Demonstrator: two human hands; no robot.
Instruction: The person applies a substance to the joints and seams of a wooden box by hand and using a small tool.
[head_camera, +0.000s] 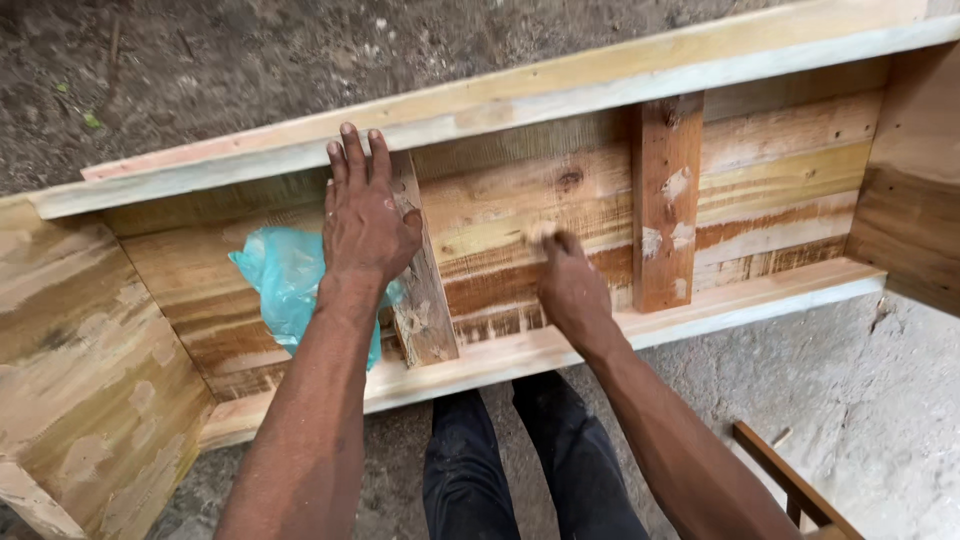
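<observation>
The left hand (365, 225) is laid flat, fingers spread, on a batten (422, 290) inside the wooden frame (520, 100). The right hand (570, 285) is closed, seemingly around a pale pad (541, 232) pressed to the boards. Splinters could be caught if rubbed carelessly.

a crumpled, translucent turquoise plastic bag (285, 285) is seen lying inside the wooden box frame (520, 110), partly covered by the left forearm (320, 400).

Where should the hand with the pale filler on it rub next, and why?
Probably a little further along the same plank. The right hand presses a pale lump of filler against it, beside a dark knot that looks unfilled, while the left hand braces flat on the upright batten.
</observation>
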